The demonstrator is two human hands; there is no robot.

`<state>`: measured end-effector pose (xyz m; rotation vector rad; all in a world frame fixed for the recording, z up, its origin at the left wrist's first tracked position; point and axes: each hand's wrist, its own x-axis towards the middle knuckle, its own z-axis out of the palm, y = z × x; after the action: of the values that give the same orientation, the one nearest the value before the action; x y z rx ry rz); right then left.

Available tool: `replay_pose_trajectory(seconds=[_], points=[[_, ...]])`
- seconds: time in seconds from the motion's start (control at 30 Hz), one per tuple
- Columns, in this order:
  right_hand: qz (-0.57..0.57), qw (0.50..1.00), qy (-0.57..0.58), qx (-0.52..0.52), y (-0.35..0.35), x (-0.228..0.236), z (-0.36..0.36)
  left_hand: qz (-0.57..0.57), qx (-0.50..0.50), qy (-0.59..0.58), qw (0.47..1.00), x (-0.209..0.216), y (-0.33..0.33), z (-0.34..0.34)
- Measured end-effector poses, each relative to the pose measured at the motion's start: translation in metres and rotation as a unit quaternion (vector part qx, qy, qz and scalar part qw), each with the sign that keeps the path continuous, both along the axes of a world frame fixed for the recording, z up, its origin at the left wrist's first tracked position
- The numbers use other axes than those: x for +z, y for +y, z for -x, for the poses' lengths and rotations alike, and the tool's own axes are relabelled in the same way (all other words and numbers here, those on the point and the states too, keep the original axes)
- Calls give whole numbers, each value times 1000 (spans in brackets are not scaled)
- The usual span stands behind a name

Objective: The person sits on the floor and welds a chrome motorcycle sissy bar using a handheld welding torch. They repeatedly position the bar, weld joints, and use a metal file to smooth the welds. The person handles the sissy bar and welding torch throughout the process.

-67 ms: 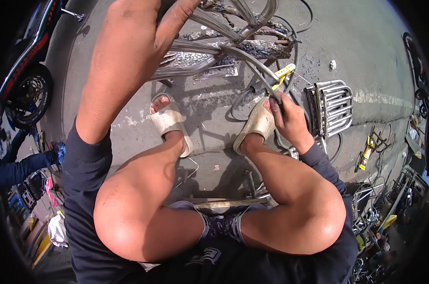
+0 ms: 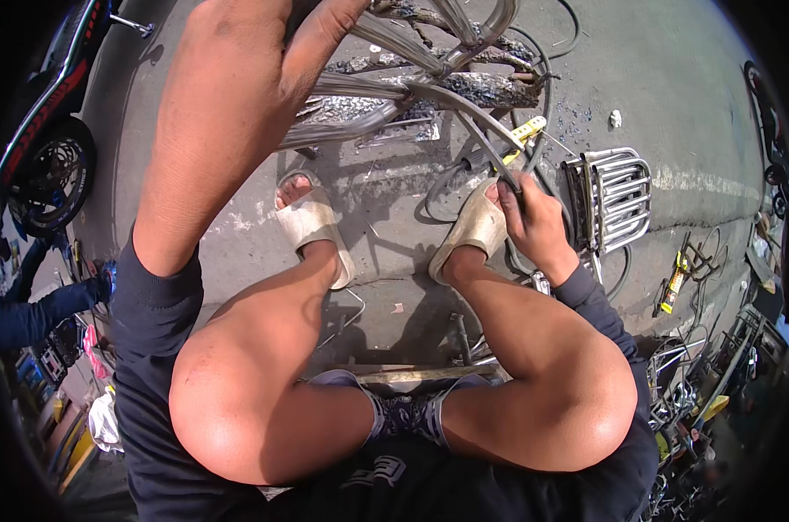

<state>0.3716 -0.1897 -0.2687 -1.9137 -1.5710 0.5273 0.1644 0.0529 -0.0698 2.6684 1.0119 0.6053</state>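
Gray bar in its closed grip, the right hand sits clear of the rack's edge; left hand's hold can't be told.

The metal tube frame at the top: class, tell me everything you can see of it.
The metal frame is made of silvery-grey tubes, glossy where light strikes, some straight and others bent, meeting at joints. It spreads across the top of the view, in front of dark, crusty-looking pieces, and runs out past the upper edge, its full shape unseen. The left hand overlaps its left part, hiding any contact; the right hand grips a grey bar that appears to join it.
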Motion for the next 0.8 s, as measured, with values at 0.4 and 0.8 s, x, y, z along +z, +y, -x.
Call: replay_pose_trajectory(seconds=[0.4, 0.8], points=[[-140, 990, 15, -17, -9, 3, 10, 26, -64, -110, 992, -7, -11, -3], [-135, 977, -128, 104, -24, -19, 7, 59, -83, 128, 987, 18, 17, -25]])
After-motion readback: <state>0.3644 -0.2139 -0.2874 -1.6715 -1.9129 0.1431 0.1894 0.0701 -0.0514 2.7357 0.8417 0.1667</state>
